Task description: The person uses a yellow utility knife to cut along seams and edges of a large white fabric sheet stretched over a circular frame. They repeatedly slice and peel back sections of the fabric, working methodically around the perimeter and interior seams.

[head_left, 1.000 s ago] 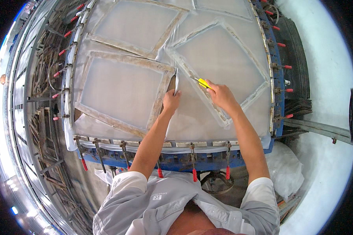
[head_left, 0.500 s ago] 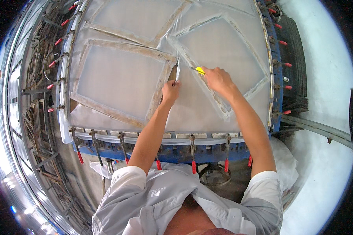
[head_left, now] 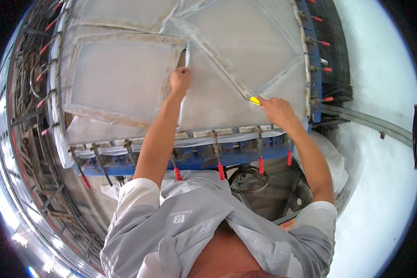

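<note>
Both hands (head_left: 180, 78) (head_left: 277, 110) outstretched, fingers closed

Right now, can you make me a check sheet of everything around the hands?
Surface: white mesh sheet stretched flat over a blue metal frame.
Job's things: yellow-handled cutter; framed mesh panel under the sheet.
Clutter: red-handled clamps along the frame's edges.
Hands: left hand pinches the sheet's cut edge; right hand grips the cutter.
Cables: nothing seen.
Surroundings: metal racks at left, pale floor at right, white bag under the frame.
</note>
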Demonstrator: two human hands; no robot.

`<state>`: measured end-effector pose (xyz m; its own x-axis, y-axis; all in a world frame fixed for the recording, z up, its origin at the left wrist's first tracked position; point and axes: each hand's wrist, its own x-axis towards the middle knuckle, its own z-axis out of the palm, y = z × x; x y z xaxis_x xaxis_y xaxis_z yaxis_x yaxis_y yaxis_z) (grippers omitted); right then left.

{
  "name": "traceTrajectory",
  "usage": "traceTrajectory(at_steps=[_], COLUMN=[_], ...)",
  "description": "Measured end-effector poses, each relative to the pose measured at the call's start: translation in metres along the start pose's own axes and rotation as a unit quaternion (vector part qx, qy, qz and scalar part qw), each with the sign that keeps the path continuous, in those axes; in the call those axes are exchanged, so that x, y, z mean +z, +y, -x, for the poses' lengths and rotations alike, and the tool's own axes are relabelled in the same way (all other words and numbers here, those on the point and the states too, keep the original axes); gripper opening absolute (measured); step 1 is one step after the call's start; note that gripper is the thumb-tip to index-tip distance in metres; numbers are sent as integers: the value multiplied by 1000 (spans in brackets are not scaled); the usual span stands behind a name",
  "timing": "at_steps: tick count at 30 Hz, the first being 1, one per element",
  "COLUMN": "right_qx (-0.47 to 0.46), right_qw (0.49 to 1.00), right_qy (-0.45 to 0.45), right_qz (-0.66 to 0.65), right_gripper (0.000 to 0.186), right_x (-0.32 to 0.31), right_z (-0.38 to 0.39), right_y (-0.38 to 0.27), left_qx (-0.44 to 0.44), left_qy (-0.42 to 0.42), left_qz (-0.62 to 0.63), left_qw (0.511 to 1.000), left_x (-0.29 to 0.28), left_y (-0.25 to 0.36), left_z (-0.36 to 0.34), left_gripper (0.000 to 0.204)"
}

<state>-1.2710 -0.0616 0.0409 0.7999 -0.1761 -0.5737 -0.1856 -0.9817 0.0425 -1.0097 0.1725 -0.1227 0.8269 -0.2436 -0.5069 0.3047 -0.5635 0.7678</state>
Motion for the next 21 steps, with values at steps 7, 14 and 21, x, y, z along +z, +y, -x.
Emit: traceTrajectory(at_steps=[7, 14, 21], right_qx=[33, 96, 255], right_qw=[998, 973, 685], right_qy=[-6, 25, 311], right_qz=[-51, -208, -608], right_gripper=[33, 41, 56], right_x=[-3, -7, 55], right_z=[35, 108, 96], right_y=[-10, 10, -86], left_qx=[19, 89, 476], left_qy=[25, 5, 126], left_qz=[-46, -103, -167], left_qw=[998, 991, 854], left_x=[2, -7, 28], left_y=[4, -2, 9], left_z=[-1, 4, 129], left_gripper=[30, 31, 57])
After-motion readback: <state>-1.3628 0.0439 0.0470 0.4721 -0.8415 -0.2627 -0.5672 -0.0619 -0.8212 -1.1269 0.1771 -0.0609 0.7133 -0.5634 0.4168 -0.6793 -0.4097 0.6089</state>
